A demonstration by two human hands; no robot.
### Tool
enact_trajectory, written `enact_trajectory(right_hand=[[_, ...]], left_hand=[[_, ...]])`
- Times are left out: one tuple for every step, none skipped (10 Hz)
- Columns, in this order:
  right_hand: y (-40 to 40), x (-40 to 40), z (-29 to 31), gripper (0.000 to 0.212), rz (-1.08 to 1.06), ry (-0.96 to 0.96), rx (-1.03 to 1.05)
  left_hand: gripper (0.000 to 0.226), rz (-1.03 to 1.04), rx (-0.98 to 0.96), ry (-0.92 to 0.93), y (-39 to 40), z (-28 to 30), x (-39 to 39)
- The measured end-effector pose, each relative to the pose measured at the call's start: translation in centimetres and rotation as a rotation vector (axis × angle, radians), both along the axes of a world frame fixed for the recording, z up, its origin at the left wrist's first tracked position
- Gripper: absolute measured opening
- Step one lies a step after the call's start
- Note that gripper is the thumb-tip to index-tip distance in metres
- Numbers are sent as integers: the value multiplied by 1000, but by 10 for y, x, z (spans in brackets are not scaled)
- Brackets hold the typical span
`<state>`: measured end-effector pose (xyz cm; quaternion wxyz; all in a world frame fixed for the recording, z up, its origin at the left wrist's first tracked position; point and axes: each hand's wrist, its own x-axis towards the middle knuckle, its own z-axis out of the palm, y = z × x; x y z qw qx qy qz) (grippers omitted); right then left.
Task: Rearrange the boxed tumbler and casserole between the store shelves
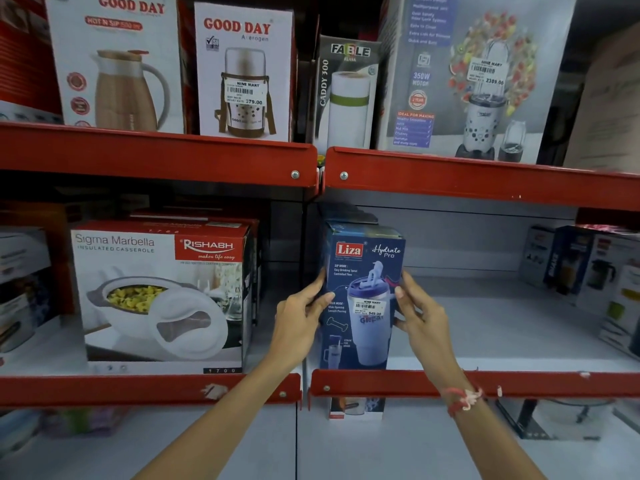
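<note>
Red-edged middle shelf (540, 384), two bays side by side, grey deck. Upper shelf (156, 154) above it carries the blender box (467, 77) on the right, two Good Day flask boxes (242, 74) on the left, and a narrow Fable flask box (346, 95) between them. Casserole box (162, 296), white with red top and Rishabh label, stands upright in the left bay of the middle shelf, front face at the shelf lip. Tumbler box (360, 299), tall, dark blue, Liza label and price sticker, stands upright at the left end of the right bay, well apart from the small boxes (588, 268) at the far right. Left hand (298, 317) presses its left edge, fingers curled round it; right hand (419, 313) clasps the right edge, thumb on the front face. Both grips closed on the tumbler box. Red thread band (462, 400) on the right wrist.
</note>
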<state>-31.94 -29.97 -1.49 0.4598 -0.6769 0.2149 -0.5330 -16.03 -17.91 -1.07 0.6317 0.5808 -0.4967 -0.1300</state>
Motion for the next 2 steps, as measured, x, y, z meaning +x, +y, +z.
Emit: enact_trajectory(right_hand=[[12, -4, -1, 45, -260, 180, -184], [36, -1, 3, 42, -525, 59, -472]], left_hand=[[52, 50, 29, -89, 8, 2, -2], [50, 241, -56, -264, 23, 7, -5]])
